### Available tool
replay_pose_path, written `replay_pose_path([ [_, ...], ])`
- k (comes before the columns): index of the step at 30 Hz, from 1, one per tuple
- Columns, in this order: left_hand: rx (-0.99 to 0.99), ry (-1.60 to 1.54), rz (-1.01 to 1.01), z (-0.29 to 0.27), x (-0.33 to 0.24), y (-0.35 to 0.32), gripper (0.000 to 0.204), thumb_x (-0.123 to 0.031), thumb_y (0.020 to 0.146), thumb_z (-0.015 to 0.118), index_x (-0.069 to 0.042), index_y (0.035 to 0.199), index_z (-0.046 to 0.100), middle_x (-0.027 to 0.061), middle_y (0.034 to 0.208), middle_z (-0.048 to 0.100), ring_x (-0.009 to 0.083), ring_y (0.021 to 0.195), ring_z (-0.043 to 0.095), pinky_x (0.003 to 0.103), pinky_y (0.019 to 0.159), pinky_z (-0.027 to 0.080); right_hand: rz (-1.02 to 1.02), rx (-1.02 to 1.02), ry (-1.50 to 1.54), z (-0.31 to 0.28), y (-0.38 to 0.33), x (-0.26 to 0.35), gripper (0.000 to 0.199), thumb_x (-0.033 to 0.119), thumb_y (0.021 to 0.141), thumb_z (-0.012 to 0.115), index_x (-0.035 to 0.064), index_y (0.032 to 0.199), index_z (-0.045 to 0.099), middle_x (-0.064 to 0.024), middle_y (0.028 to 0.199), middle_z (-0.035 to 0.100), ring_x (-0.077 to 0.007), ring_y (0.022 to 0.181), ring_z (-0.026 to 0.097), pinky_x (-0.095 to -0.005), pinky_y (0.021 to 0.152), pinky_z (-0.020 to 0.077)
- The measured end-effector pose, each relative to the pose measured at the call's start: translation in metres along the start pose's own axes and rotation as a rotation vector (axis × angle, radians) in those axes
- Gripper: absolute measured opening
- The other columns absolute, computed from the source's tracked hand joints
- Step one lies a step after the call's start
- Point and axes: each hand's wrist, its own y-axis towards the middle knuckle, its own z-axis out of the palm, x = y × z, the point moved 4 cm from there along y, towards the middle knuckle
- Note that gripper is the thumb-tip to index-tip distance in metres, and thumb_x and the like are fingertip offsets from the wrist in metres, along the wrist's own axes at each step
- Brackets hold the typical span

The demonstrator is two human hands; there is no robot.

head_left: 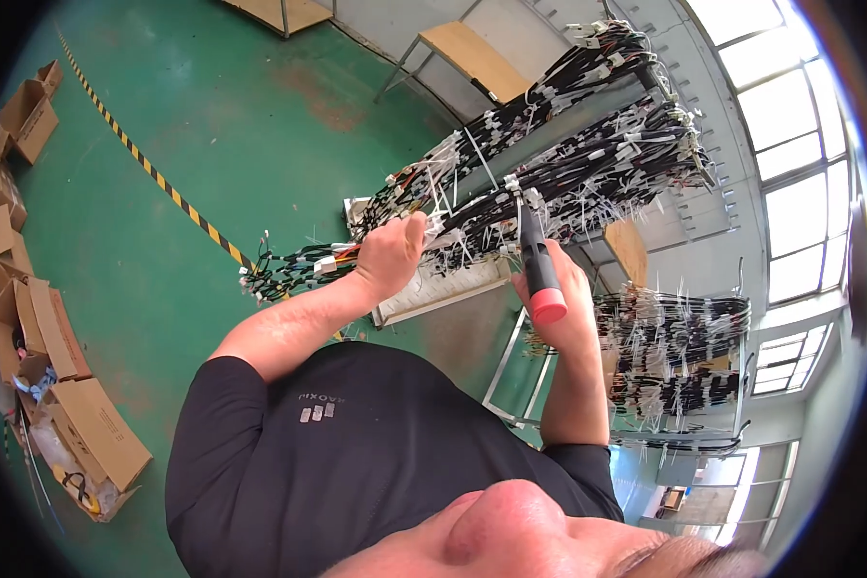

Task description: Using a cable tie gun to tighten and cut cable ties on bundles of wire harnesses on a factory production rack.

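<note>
My left hand (391, 256) is closed around the near end of a wire harness (597, 144). Loose ends with white connectors (294, 267) stick out to the left of that fist. In my right hand (570, 301) is a black cable tie gun (538, 255) with a red rear end. Its narrow nose points up at the harness, beside a white clip or tie (512, 183); whether the two touch, I cannot tell. Many white cable tie tails stand out along the black bundles, which hang on a rack. My right fingers are partly hidden behind the tool.
A second rack of harnesses (669, 366) stands to the right, next to a metal frame (525, 385). A white tray (443, 292) lies below the bundles. Opened cardboard boxes (96, 424) line the left side, beyond yellow-black floor tape (169, 183). A wooden-topped table (472, 58) stands behind.
</note>
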Motion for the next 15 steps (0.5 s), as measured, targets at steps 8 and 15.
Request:
replay_pose_path([
  [8, -0.115, -0.130, 0.087, -0.001, 0.013, 0.007, 0.026, -0.008, 0.094, 0.070, -0.011, 0.117, 0.056, 0.0073, 0.079, 0.060, 0.0289, 0.068, 0.065, 0.043, 0.058, 0.053, 0.130, -0.086, 0.116, 0.030, 0.000, -0.038, 0.026, 0.023, 0.090, 0.079, 0.0049, 0.102, 0.065, -0.0175, 0.090, 0.070, -0.0440, 0.085, 0.068, -0.0478, 0.078, 0.0561],
  [15, 0.073, -0.242, -0.032, 0.002, 0.021, 0.006, 0.057, -0.010, 0.082, 0.085, -0.009, 0.130, 0.054, 0.0125, 0.093, 0.069, 0.0378, 0.084, 0.070, 0.048, 0.069, 0.055, 0.133, -0.258, 0.000, 0.057, -0.009, -0.078, 0.021, 0.012, 0.084, 0.081, 0.0024, 0.085, 0.062, -0.0104, 0.080, 0.064, -0.0258, 0.072, 0.066, -0.0367, 0.067, 0.0509],
])
